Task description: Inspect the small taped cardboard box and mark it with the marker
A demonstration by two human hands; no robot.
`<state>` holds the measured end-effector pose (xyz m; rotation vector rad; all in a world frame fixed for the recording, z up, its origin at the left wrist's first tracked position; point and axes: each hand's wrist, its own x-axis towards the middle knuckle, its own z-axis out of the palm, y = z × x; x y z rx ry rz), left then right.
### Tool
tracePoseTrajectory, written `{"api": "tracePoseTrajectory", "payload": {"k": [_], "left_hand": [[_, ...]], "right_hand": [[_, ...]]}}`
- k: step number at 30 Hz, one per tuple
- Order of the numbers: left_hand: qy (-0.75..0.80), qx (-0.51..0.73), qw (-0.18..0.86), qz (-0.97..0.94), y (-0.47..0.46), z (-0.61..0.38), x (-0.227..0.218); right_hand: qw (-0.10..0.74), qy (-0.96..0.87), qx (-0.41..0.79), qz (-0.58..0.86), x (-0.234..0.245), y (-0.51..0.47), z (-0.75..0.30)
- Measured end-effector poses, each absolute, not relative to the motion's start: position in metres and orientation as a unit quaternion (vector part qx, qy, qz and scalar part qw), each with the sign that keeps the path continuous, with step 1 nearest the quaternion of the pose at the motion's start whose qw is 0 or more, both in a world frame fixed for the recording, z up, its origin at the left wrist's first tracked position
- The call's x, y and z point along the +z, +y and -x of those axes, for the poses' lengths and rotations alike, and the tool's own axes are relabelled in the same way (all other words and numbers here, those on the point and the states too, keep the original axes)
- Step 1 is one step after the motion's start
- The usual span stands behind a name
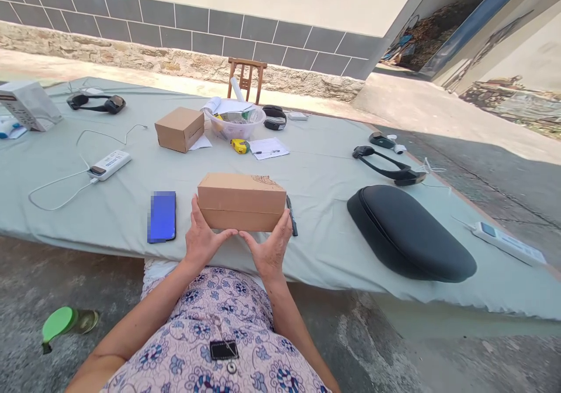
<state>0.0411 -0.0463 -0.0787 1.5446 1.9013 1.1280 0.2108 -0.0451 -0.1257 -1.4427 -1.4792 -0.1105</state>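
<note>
Between my two hands is a closed brown cardboard box point(241, 203), with a dark printed pattern on its top right. My left hand point(204, 238) grips the box's left end, and my right hand point(270, 247) grips the right end. Both thumbs meet near the middle of its lower front edge; the other fingers are partly hidden along the sides. A black pen point(293, 220) lies just right of the box, partly covered by my right hand. Left of my left hand a phone point(162, 217) with a blue screen rests flat on the cloth.
A second cardboard box point(179, 130), a plastic basket point(239, 128), a yellow tape measure point(239, 146) and paper point(269, 148) sit farther back. To the right are a black case point(407, 235) and a black headset point(388, 168). A white power bank point(109, 165) with a cable lies left.
</note>
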Motion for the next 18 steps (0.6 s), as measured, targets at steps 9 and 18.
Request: {"api": "tracePoseTrajectory", "payload": {"k": [9, 18], "left_hand": [[0.68, 0.406, 0.242, -0.56, -0.045, -0.039, -0.084], [0.654, 0.431, 0.274, -0.558, -0.03, -0.018, -0.097]], "right_hand": [[0.524, -0.602, -0.033, 0.601, -0.13, -0.042, -0.211], [0.585, -0.626, -0.059, 0.512, -0.118, -0.046, -0.225]]}}
